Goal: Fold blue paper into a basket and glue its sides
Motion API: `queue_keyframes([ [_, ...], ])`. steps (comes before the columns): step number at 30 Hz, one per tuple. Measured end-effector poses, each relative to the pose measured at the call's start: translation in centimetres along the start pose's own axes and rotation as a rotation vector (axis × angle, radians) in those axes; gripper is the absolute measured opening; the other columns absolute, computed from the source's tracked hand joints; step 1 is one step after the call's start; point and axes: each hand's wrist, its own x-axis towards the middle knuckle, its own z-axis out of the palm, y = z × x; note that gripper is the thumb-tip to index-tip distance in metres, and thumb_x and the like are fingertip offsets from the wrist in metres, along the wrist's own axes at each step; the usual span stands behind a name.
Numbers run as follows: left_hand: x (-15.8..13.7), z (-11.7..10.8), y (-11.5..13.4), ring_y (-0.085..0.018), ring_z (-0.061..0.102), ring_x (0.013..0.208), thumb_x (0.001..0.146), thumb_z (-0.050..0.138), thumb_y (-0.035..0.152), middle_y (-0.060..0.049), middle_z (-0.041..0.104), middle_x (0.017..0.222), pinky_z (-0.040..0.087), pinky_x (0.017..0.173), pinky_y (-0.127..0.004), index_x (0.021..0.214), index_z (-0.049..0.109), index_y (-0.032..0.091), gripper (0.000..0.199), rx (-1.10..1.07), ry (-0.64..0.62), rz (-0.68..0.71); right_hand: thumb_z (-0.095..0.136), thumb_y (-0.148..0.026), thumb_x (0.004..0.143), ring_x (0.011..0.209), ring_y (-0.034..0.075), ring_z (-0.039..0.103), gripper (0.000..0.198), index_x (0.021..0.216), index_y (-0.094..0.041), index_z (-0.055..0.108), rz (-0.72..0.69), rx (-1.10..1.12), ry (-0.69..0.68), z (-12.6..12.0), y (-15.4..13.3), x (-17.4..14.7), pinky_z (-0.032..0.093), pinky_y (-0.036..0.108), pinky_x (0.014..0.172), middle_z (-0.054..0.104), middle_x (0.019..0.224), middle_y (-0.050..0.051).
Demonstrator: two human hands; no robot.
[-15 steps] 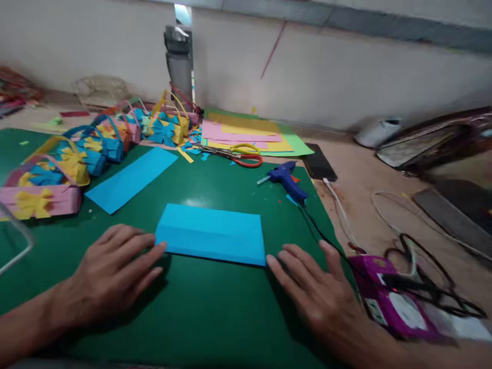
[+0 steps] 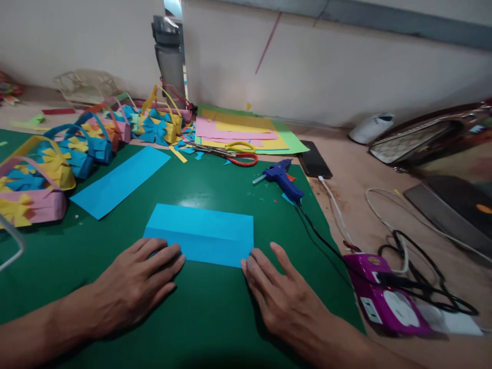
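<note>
A blue sheet of paper (image 2: 202,225) lies flat on the green board (image 2: 215,328), with a lengthwise crease across its middle. My left hand (image 2: 140,282) rests on its near left corner, fingers stretched out and covering part of that edge. At the near right corner, the fingertips of my right hand (image 2: 274,287) touch the paper, with the thumb held apart. Both hands are open. Beyond my left hand is a second blue paper strip (image 2: 121,182), set at a slant.
Small paper baskets (image 2: 61,169) with bows line the left side. Scissors (image 2: 244,154) lie before stacked coloured paper (image 2: 234,130). To the right are a blue glue gun (image 2: 284,182), its black cord, a phone (image 2: 315,160) and a purple power strip (image 2: 384,297).
My left hand has moved right onto the paper's near left corner. My right hand has shifted left, its fingertips now on the near right corner. The camera view has turned slightly.
</note>
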Motion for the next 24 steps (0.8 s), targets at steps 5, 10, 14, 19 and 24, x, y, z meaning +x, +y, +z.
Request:
queue_keyframes([
  [5, -1.2, 0.0, -1.3, -0.027, 0.050, 0.097, 0.090, 0.048, 0.018, -0.010, 0.059, 0.108, 0.040, 0.081, -0.041, 0.109, 0.058, 0.016, 0.022, 0.020, 0.098, -0.043, 0.039, -0.006, 0.082, 0.088, 0.029, 0.059, 0.031, 0.095, -0.003, 0.067, -0.030, -0.116, 0.022, -0.7, -0.1, 0.0, 0.037, 0.053, 0.089, 0.067, 0.087, 0.017],
  [10, -0.1, 0.3, -2.9, -0.025, 0.053, 0.088, 0.089, 0.050, 0.016, -0.011, 0.061, 0.101, 0.042, 0.071, -0.038, 0.103, 0.059, 0.015, 0.016, 0.101, 0.160, 0.002, 0.037, -0.004, 0.080, 0.069, 0.026, 0.059, 0.031, 0.080, -0.006, 0.068, -0.023, -0.250, -0.038, -0.9, -0.1, 1.7, 0.041, 0.048, 0.079, 0.065, 0.072, 0.014],
  [14, 0.5, -0.3, -2.4, -0.027, 0.055, 0.089, 0.088, 0.053, 0.018, -0.012, 0.062, 0.100, 0.043, 0.073, -0.039, 0.102, 0.059, 0.014, 0.016, 0.229, 0.218, 0.028, 0.036, -0.002, 0.079, 0.060, 0.023, 0.055, 0.031, 0.072, -0.009, 0.065, -0.002, -0.297, -0.053, -1.1, -0.3, 2.4, 0.040, 0.044, 0.070, 0.060, 0.063, 0.011],
  [19, 2.8, -1.1, 0.7, -0.024, 0.056, 0.080, 0.091, 0.042, 0.014, -0.014, 0.063, 0.099, 0.040, 0.064, -0.036, 0.108, 0.057, 0.007, 0.023, 0.287, 0.233, 0.150, 0.036, -0.002, 0.079, 0.059, 0.022, 0.054, 0.030, 0.074, -0.008, 0.065, 0.108, -0.261, 0.012, -1.6, -1.7, 3.5, 0.038, 0.041, 0.068, 0.061, 0.063, 0.011],
  [24, 5.4, -0.7, 1.5, -0.018, 0.052, 0.062, 0.091, 0.034, 0.009, -0.011, 0.063, 0.082, 0.032, 0.050, -0.031, 0.090, 0.060, 0.008, 0.026, 0.278, 0.258, 0.217, 0.036, -0.003, 0.081, 0.068, 0.026, 0.058, 0.031, 0.080, -0.004, 0.066, 0.143, -0.172, 0.120, -1.6, -2.8, 4.1, 0.039, 0.044, 0.073, 0.065, 0.069, 0.015],
])
